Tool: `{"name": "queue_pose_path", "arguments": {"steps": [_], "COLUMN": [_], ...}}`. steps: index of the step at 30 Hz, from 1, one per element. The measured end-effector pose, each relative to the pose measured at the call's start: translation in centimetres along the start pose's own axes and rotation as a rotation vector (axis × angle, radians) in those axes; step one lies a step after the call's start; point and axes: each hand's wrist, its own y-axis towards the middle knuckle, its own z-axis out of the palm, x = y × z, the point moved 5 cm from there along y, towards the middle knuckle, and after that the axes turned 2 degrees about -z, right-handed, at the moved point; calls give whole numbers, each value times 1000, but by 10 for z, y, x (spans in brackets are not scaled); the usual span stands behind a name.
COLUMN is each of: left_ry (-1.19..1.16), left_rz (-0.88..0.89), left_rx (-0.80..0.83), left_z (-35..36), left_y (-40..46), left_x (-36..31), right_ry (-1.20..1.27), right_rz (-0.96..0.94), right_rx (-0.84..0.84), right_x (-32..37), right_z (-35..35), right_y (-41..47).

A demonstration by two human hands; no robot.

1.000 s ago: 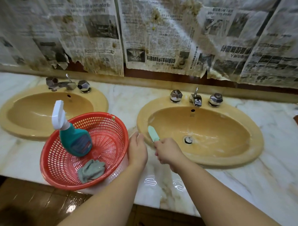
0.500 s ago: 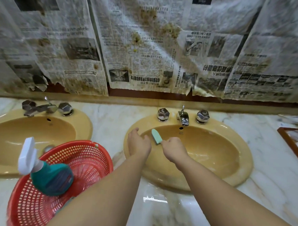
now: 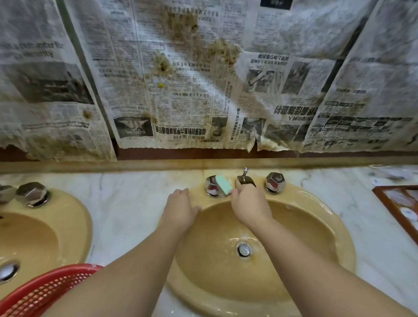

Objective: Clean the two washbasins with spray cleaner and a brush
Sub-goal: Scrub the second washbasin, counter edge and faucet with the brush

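Gripping the mint-green brush point(image 3: 223, 184), the right hand point(image 3: 250, 205) holds it against the left tap point(image 3: 211, 185) at the right washbasin's point(image 3: 328, 225) twelve o'clock rim; the left hand point(image 3: 180, 210) (fingers flat) presses the surface point(image 3: 131, 203) at ten.

Right washbasin point(image 3: 324, 225): oval, mustard-yellow, wet, set in the marble counter, chrome drain at its centre. Left washbasin point(image 3: 52, 235): same make, partly out of view. Brush point(image 3: 224, 184): pale green, upright against the right basin's left tap.
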Motion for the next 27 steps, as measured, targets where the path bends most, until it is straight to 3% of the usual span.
{"name": "queue_pose_path", "arguments": {"steps": [16, 22, 27], "left_ry": [96, -23, -18], "left_rz": [-21, 240, 322], "left_rx": [90, -35, -42], "left_z": [-5, -20, -21], "left_y": [19, 24, 22], "left_x": [-17, -53, -69], "right_ry": [-31, -95, -194], "right_rz": [-28, -57, -1], "right_rx": [20, 37, 56], "right_x": [18, 23, 28], "right_z": [-3, 1, -16], "right_y": [37, 28, 43]}}
